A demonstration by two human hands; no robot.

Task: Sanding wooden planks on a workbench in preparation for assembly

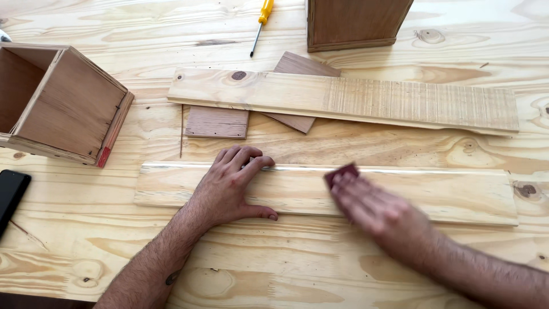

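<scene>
Pine plank (400, 194), left hand (231, 186) flat, right hand (372, 206) blurred

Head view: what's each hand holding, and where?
Right hand presses a small reddish sanding piece under its fingertips on the near plank's far edge. Left hand lies flat on the plank, pinning it; no closed grip.

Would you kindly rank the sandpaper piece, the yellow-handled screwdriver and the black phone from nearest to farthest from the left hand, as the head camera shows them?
Measured from the left hand, which rests on the near pine board:
1. Sandpaper piece, just to its right on the same board, under the right hand.
2. Yellow-handled screwdriver, far side of the table, straight beyond the hand.
3. Black phone, at the left edge.
</scene>
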